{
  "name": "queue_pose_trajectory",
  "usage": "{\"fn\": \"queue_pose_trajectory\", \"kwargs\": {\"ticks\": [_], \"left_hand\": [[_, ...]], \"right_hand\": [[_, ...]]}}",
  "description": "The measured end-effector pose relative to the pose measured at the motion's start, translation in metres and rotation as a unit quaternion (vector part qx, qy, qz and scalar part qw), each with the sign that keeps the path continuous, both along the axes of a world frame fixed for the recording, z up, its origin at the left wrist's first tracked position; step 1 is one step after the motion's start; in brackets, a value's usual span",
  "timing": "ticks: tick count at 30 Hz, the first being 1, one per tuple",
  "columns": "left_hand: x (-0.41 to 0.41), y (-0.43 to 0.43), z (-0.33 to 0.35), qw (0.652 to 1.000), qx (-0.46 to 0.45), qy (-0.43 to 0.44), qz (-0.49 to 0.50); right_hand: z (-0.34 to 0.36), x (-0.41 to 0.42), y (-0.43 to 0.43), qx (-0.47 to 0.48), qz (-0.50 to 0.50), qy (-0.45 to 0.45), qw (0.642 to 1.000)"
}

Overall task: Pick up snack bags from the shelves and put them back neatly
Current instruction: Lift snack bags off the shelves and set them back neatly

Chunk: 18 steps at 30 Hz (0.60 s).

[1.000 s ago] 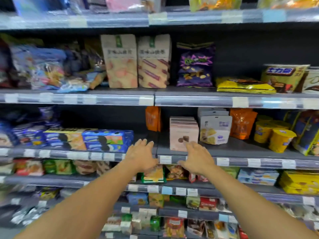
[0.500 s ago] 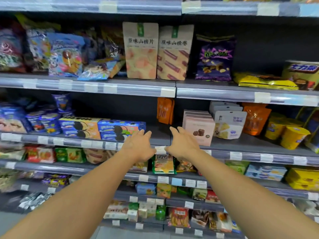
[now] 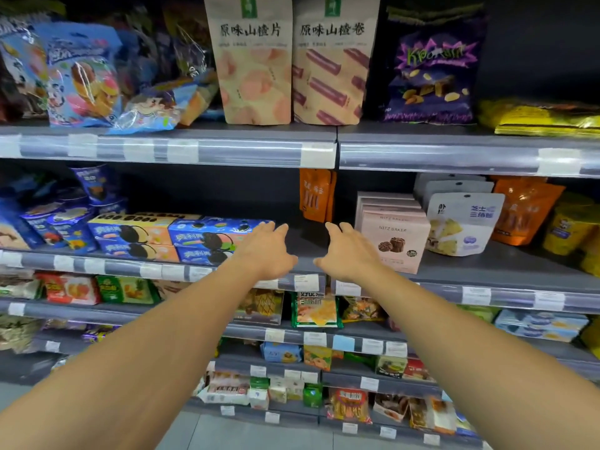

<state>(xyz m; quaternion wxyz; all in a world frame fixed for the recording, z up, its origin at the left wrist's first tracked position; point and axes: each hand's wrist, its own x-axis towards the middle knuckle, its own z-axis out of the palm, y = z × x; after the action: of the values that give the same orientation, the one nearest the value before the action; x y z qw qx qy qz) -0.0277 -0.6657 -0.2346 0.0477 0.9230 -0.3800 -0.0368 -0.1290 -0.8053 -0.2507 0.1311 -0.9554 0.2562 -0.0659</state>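
Two hands, both empty: your left hand (image 3: 268,251) and right hand (image 3: 349,251) reach forward with fingers spread and loose, grasping nothing, over the bare middle of the second shelf (image 3: 487,271).

Risks, left to right.
- The blue cookie boxes (image 3: 194,238) sit just beside your left fingertips. A sideways drift of that hand could push the stack out of line.
- The leaning blue bag (image 3: 152,112) on the upper shelf (image 3: 259,151) is tilted over the shelf lip. Any jolt to that shelf would likely bring it down.
- The orange bag (image 3: 315,194) stands at the back, between your two hands and beyond them. You cannot tell from here whether it hangs or leans; a one-handed grab may crumple it.
- The pink boxes (image 3: 394,237) touch or nearly touch your right hand. A careless turn of that wrist could topple the front one forward.

Counts, left to right, as far as can be seen.
- Blue cookie boxes: four faces visible, two over two.
- Tall tan pouches (image 3: 292,60) on the upper shelf: two, upright, side by side.
- Purple bag (image 3: 433,69): one.
- Orange bag at back centre: one front showing, possibly more behind.
- Pink boxes: about four, in a row front to back.
- White pouches (image 3: 464,222): about three.

Snack bags, the task's goods, all remain on the shelves; none is in hand.
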Motion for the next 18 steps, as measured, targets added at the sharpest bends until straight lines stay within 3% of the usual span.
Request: {"fn": "queue_pose_trajectory", "kwargs": {"ticks": [6,11,18], "left_hand": [[0.037,-0.032,0.000,1.000,-0.001,-0.002,-0.008],[0.081,-0.058,-0.012,1.000,0.010,0.020,-0.023],[0.142,-0.108,-0.036,0.996,-0.025,0.068,-0.048]], "right_hand": [[-0.006,0.033,-0.020,0.024,-0.025,-0.013,0.999],[-0.017,0.070,-0.035,0.134,-0.065,-0.032,0.988],[-0.051,0.133,-0.071,0.211,-0.143,-0.078,0.964]]}}
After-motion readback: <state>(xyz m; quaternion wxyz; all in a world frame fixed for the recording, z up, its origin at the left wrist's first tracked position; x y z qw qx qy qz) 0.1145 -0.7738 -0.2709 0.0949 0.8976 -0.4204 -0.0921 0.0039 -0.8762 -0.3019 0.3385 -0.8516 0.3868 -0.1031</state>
